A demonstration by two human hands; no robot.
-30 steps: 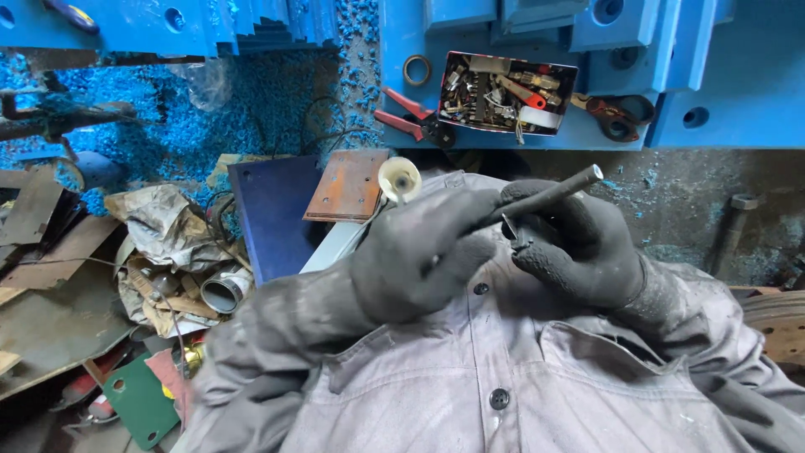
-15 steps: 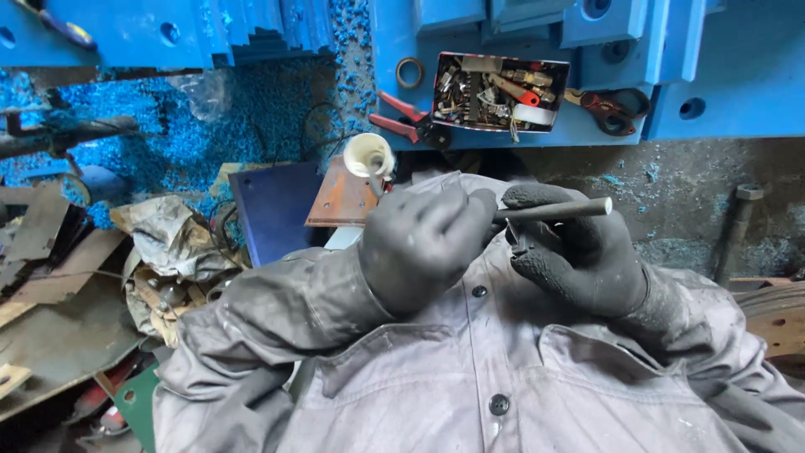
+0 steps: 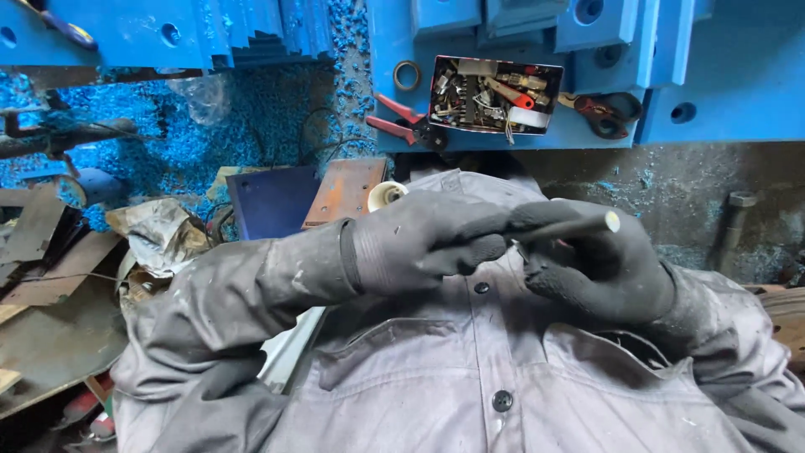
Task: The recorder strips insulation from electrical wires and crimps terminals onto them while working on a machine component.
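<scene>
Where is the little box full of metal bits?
The open box of metal bits sits top centre on the blue machine, between red-handled pliers and red-handled scissors.

Rod [image 3: 579, 226] between both hands, parts tin [image 3: 495, 95] behind (pliers [image 3: 402, 122] at its left)

Far centre, open tin [image 3: 495, 96] full of small metal parts on blue machine body [image 3: 738, 75]. Red-handled pliers [image 3: 402, 124] just left of tin, dark scissors [image 3: 605, 111] just right. Metal ring [image 3: 408, 75] above pliers. Below: rusty plate [image 3: 344, 191], dark blue box [image 3: 272, 201] beside it, white tape roll [image 3: 384, 195] at plate's right edge. Left: crumpled rag [image 3: 159, 235], scrap metal sheets [image 3: 46, 252]. Blue chips [image 3: 210, 143] cover far left. Bolt [image 3: 736, 222] at right wall.
</scene>
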